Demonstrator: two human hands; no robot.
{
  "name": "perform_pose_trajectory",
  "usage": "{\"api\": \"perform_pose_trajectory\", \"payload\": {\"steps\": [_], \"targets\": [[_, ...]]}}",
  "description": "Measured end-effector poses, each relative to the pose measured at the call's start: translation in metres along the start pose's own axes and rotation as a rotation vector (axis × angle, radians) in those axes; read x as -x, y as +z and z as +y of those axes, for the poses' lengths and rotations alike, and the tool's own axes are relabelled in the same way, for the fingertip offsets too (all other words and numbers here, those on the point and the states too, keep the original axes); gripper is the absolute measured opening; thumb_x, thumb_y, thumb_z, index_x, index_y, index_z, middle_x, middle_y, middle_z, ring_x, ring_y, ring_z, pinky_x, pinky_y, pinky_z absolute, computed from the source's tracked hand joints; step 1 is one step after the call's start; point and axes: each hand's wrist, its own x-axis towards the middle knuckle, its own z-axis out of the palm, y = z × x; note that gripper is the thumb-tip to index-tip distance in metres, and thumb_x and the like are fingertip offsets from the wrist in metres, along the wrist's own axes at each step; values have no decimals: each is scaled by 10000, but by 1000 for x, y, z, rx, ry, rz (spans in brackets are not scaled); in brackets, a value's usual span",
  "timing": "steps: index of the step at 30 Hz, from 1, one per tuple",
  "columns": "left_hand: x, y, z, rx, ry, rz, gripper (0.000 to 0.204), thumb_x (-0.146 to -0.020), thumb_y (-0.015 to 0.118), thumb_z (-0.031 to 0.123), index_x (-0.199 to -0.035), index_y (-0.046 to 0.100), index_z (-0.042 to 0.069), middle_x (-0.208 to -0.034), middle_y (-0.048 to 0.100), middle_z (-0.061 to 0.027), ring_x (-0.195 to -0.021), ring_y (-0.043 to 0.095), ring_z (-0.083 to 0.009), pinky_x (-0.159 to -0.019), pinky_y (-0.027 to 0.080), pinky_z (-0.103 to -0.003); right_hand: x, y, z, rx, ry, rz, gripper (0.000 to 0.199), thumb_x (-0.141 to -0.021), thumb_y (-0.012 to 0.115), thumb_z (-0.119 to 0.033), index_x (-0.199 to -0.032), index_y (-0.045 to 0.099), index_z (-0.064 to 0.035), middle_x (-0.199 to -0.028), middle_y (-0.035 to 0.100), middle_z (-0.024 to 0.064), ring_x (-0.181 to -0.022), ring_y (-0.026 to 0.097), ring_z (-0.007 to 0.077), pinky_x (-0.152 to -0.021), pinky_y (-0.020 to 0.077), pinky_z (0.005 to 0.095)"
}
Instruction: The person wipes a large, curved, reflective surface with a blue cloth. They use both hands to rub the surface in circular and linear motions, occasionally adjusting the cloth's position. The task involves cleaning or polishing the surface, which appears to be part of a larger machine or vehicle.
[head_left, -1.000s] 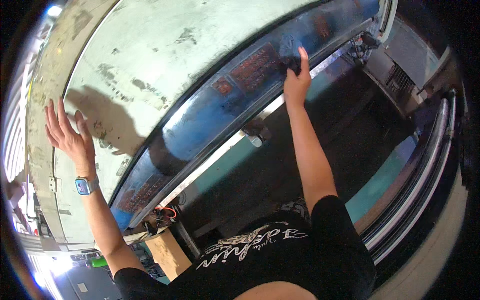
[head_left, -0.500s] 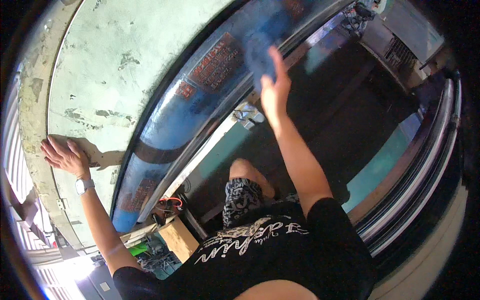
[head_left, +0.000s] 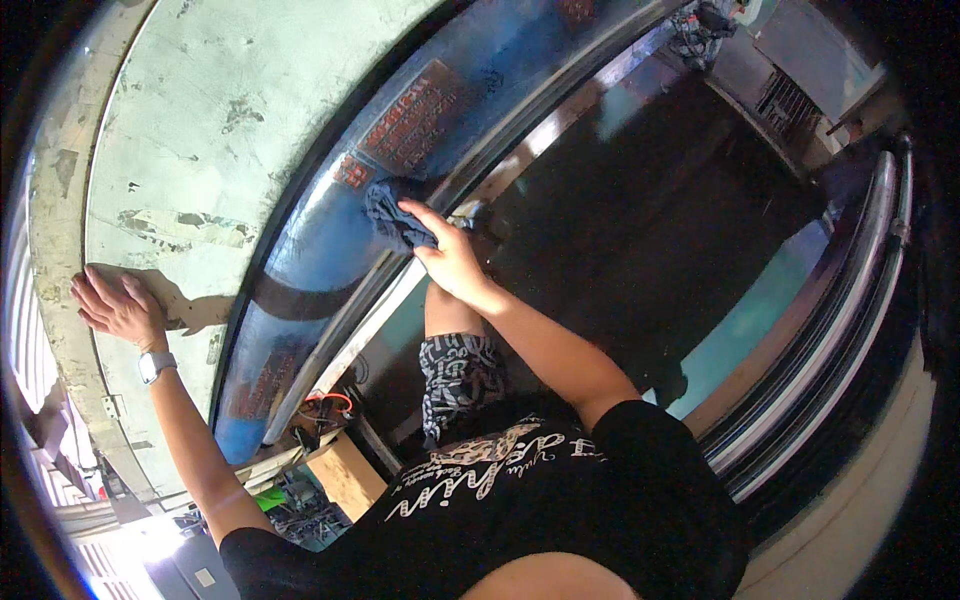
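A long blue cylinder (head_left: 310,240) with reddish printed patches and a dark band runs diagonally from the lower left to the top. On its near side, my right hand (head_left: 460,265) presses a crumpled dark blue cloth (head_left: 400,215) against the surface, just below the printed block. The thumb and fingers are closed on the cloth. My left hand (head_left: 120,305), with a watch on the wrist, lies flat with fingers spread on the pale, scuffed panel (head_left: 230,60) left of the cylinder. It holds nothing.
A dark floor (head_left: 620,220) lies to the right of the cylinder. Shiny metal rails (head_left: 820,330) curve along the right side. A cardboard box (head_left: 345,475) and an orange cable (head_left: 330,402) are at the lower left. Cluttered parts (head_left: 700,35) sit at the top right.
My right hand has moved the cloth down and left along the cylinder, from the upper part to below the printed block. My left hand stays on the panel.
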Motion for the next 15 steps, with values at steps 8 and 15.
{"api": "perform_pose_trajectory", "payload": {"steps": [8,15], "targets": [[-1,0,-3,-1,-17,-13,589,-917,364,465,-1382,355,103,-1434,312,-139,-1346,249,-310,-1073,160,-505,-8,18,-4,47,-15,-51,671,-694,499,136,-1326,421,-76,-1374,418,157,-1288,388,243,-1035,308,291],[-1,0,-2,-7,14,-16,597,-922,349,480,-1380,354,98,-1437,302,-150,-1350,239,-315,-1082,149,-501,-9,21,0,53,-1,-97,680,-698,516,125,-1334,405,-90,-1386,394,162,-1304,360,280,-1043,309,304]]}}
